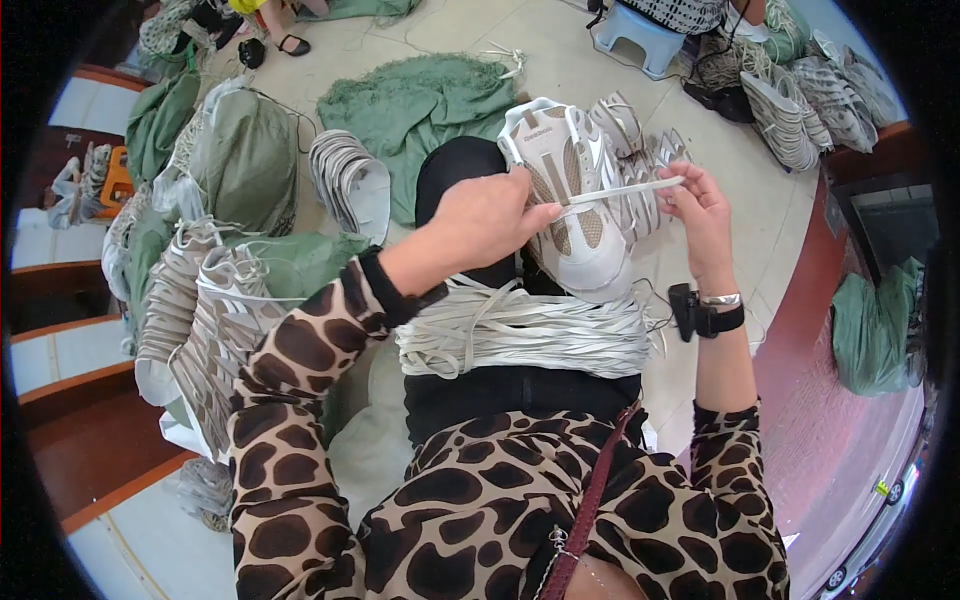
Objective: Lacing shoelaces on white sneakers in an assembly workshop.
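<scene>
A pale tiled floor is spreading across the upper frame. At upper left, a bulging green sack is standing, its contents hidden from view. A crumpled green cloth is lying at upper centre, while nested shoe uppers are crowding the left side. A green bag is sagging at the right edge; what it is holding, I cannot tell. Across the middle, a thick bundle of white laces is lying over the lap, below the shoe. A beige-and-white shoe is resting just above centre, partly blocking the stacked uppers behind it. The left grip is pinching a white lace close against the shoe, and the right grip is pinching its far end, the strand stretching between them.
</scene>
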### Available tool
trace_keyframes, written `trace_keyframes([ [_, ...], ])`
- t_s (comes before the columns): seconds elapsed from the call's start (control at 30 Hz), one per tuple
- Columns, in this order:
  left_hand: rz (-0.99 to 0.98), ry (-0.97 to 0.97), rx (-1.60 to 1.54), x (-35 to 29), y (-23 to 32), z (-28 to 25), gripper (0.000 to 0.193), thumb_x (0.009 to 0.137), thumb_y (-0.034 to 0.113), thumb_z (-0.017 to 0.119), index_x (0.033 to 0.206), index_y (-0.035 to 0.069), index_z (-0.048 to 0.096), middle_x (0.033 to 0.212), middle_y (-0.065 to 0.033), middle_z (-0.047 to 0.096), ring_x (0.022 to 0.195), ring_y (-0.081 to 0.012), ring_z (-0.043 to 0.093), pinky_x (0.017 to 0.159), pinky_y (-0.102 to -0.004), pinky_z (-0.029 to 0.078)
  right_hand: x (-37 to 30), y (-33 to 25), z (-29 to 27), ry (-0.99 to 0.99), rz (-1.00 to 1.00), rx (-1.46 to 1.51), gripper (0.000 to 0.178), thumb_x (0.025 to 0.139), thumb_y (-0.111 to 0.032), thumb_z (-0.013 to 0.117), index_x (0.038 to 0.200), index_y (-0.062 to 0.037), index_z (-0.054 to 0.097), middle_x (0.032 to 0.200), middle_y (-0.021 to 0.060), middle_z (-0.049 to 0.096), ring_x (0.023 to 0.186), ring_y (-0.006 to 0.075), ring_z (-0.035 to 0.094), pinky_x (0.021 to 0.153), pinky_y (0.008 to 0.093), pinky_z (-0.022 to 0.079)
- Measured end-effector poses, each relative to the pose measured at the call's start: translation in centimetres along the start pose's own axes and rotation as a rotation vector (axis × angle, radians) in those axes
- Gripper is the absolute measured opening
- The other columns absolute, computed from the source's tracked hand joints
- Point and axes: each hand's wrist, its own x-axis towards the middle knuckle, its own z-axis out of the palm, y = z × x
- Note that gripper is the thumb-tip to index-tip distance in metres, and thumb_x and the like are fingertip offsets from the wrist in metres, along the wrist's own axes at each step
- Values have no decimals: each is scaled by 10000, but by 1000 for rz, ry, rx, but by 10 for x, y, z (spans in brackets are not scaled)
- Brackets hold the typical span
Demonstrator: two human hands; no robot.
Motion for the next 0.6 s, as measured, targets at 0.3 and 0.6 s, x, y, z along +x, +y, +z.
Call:
trace_keyframes([
  [0.3, 310, 351, 172, -15, -29, -9, 136, 698, 168, 734, 734, 88, 630, 944, -86, 574, 864, -306, 547, 713, -421, 445, 17, 39, -46, 292, 171, 1158, 233, 920, -77, 557, 1134, 17, 559, 1108, 122, 598, 1004, 216, 571, 922, 359, 456],
  [0.6, -688, 419, 903, -219, -296, -139, 202, 921, 288, 500, 951, 115, 599, 776, -153, 659, 753, -380, 645, 669, -502, 485, -48, 133, -378, 521, -34, 1158, 156, 875, 51, 469, 997, 81, 562, 936, 144, 599, 912, 239, 569, 890, 375, 458],
])
